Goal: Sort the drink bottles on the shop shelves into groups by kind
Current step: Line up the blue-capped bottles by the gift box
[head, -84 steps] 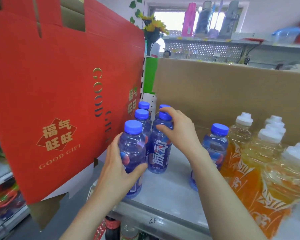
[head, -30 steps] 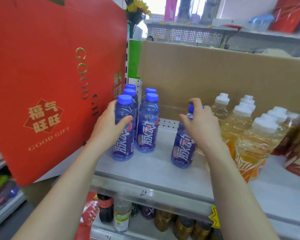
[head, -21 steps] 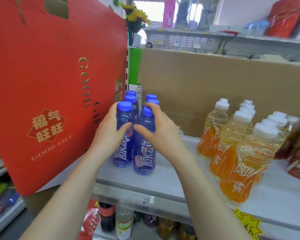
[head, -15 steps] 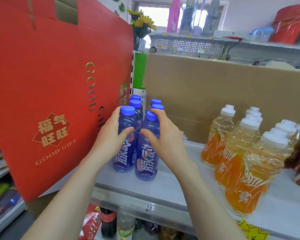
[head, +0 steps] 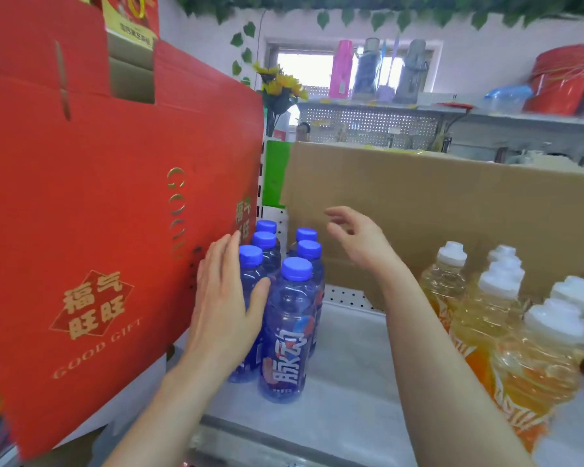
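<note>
Blue-capped bottles (head: 285,332), six holding clear bluish drink, stand in two rows on the shelf (head: 351,382). Left hand (head: 226,308) rests flat against the front-left one, released; right hand (head: 361,241) hovers loose at 1 o'clock. Orange bottles (head: 506,348) at 3, red box (head: 98,214) at 9.

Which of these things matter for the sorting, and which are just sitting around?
Part of the job:
clear blue plastic bottles with blue caps
orange-drink plastic bottles with white caps
left hand, touching a blue bottle
right hand, open in the air

Just there:
big red cardboard gift box
brown cardboard carton
yellow flowers
pink flask by the window
</note>
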`<state>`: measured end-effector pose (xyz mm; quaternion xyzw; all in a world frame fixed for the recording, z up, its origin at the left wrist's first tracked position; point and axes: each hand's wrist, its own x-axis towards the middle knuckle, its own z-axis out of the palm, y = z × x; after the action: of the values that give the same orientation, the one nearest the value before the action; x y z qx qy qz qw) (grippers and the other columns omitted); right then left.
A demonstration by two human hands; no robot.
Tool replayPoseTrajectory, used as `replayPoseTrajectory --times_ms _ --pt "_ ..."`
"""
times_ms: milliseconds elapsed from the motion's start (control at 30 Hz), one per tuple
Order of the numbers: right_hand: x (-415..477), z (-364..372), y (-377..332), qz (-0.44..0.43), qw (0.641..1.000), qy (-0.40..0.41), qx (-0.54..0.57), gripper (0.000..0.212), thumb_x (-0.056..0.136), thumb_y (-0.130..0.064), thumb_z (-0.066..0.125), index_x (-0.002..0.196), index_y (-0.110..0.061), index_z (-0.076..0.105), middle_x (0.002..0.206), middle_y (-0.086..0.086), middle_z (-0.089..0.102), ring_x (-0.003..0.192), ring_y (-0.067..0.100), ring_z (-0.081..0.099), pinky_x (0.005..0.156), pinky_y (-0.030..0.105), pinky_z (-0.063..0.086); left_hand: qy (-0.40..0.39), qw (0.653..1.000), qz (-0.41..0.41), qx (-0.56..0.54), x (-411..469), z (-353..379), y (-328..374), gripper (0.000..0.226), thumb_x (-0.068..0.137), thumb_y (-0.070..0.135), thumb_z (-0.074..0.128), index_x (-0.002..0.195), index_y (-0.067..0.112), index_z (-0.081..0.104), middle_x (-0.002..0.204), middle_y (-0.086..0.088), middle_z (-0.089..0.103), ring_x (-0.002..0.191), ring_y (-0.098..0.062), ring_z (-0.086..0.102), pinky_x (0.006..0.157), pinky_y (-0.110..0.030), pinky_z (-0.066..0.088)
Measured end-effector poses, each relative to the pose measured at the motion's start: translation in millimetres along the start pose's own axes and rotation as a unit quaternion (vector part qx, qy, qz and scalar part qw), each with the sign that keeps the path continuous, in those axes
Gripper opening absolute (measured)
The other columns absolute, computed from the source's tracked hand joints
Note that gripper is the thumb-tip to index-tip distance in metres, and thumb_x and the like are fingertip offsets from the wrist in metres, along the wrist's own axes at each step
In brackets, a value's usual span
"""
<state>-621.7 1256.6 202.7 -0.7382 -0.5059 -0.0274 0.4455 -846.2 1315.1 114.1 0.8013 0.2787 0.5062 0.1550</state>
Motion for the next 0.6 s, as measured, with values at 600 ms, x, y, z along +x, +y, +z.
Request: replayPoseTrajectory --times_ms 600 --pt "17 42 49 0.026 0.998 -0.004 0.051 0.036 0.094 -0.025 0.066 0.129 -0.035 0.067 0.117 -0.001 0.072 0.108 0.023 0.063 0.099 0.038 0.050 -0.029 0.994 0.089 0.064 2 10 17 0.057 0.083 0.055 0.056 0.132 0.025 0.053 0.137 0.003 0.041 0.143 -0.026 0.032 0.108 -0.051 0.040"
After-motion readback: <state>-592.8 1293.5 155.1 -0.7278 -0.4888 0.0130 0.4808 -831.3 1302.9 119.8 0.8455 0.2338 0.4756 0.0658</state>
